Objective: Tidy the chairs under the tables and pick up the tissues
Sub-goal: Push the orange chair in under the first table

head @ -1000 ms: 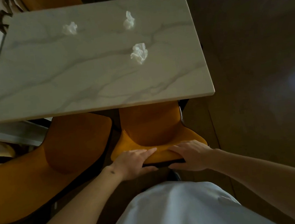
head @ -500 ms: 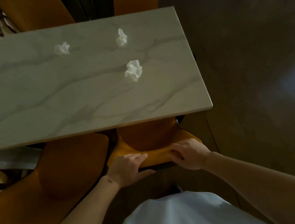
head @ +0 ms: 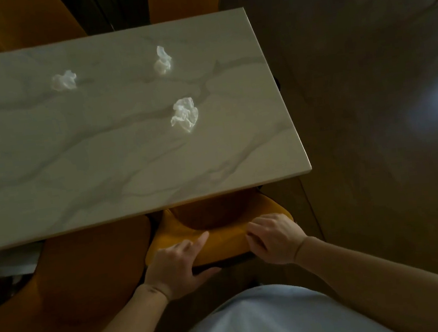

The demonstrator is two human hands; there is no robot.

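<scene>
Orange upholstery shows below the near edge of the marble-patterned worktop point(head: 75, 160): the chair point(head: 221, 240) in the middle of the view is tucked most of the way under, with only its backrest top and a strip of seat still out. The left hand point(head: 175, 263) lies on the left part of that backrest, fingers laid over the top edge with the forefinger stretched forward and the thumb spread along the rear face, so its grip is a loose clasp on the chair. The right hand point(head: 273, 237) sits on the right end of the backrest with its fingers curled over the top edge, holding it. A second orange chair point(head: 84, 285) stands just to the left, angled and further out from under the worktop. Three crumpled white tissues lie on the worktop, well apart from the hands: the nearest tissue point(head: 185, 114) towards the right side, a far tissue point(head: 162, 61) beyond it, and a left tissue point(head: 64, 80) further over. Two more orange chair backs show past the far edge, and dark wooden floor point(head: 368, 94) fills the right side.
</scene>
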